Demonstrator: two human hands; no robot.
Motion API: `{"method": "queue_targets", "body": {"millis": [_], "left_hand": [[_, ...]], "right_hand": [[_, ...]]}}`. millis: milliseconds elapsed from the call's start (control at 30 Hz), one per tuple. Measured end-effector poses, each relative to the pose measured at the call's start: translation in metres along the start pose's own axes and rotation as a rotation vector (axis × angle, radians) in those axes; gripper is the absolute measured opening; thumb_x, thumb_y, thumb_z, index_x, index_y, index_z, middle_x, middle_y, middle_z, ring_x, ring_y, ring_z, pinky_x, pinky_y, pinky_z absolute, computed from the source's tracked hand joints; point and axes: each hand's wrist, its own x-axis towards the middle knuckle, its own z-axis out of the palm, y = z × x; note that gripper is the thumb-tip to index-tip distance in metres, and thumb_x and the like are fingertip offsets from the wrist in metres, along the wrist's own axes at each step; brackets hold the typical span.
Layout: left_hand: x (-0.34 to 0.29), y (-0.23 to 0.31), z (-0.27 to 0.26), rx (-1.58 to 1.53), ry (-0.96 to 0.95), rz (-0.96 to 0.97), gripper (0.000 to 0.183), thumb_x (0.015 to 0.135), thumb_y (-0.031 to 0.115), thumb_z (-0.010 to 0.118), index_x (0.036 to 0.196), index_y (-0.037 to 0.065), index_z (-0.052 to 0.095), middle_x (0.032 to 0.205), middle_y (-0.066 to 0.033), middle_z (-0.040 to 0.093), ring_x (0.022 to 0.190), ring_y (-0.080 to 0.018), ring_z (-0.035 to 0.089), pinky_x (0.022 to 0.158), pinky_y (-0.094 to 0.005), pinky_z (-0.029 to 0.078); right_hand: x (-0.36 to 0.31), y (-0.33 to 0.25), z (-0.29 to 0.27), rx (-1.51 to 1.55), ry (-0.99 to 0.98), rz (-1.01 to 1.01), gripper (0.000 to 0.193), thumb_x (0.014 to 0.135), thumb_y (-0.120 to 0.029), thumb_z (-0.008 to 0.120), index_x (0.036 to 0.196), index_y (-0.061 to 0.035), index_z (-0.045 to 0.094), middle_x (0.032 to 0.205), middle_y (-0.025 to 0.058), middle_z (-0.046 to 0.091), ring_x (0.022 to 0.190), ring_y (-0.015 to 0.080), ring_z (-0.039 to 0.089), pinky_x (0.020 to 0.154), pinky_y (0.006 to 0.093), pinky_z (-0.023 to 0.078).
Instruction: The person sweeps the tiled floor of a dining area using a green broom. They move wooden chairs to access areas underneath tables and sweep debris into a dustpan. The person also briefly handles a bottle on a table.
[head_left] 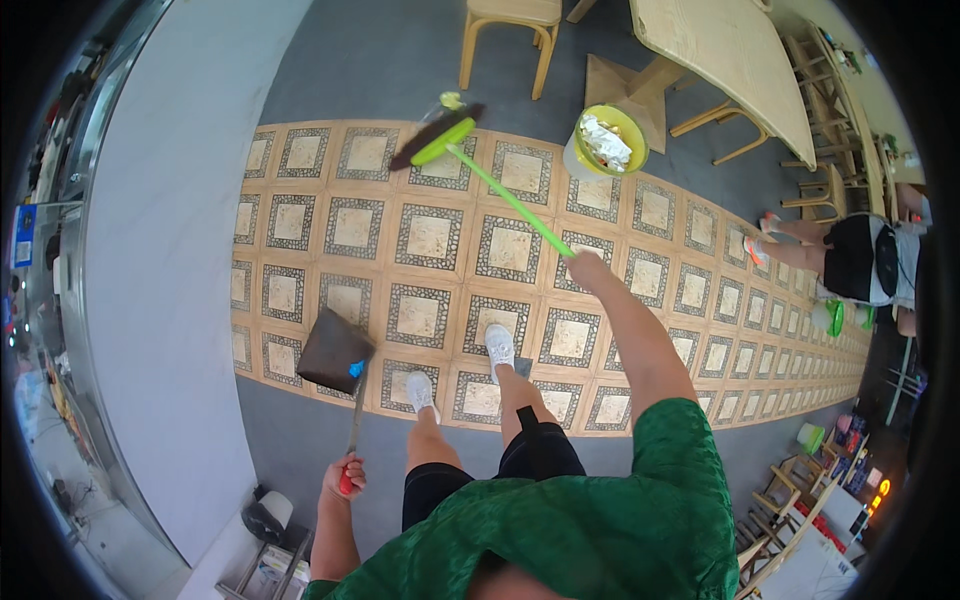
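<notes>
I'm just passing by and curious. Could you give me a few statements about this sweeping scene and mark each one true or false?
1. The right hand grips a green-handled broom. True.
2. The left hand is empty. False: it holds the red grip of a long-handled dustpan.
3. The broom head rests on the patterned tile floor. True.
4. The yellow-rimmed bin holds nothing. False: crumpled white waste shows inside.
5. The dustpan lies by the wooden table. False: it sits near the left foot.
</notes>
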Motion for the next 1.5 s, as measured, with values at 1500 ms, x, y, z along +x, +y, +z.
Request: {"method": "queue_targets", "body": {"millis": [1500], "left_hand": [[-0.059,0.011,-0.099,0.205,0.023,0.155,0.01,0.086,0.012,0.046,0.077,0.007,0.044,0.055,0.0042,0.039,0.041,-0.0064,0.038,0.037,-0.0215,0.031]], "right_hand": [[-0.452,0.124,0.26,-0.143,-0.182,0.447,0.042,0.083,-0.042,0.046,0.084,-0.0023,0.059,0.079,0.0209,0.06,0.079,0.0382,0.058,0.071,0.0459,0.045]]}}
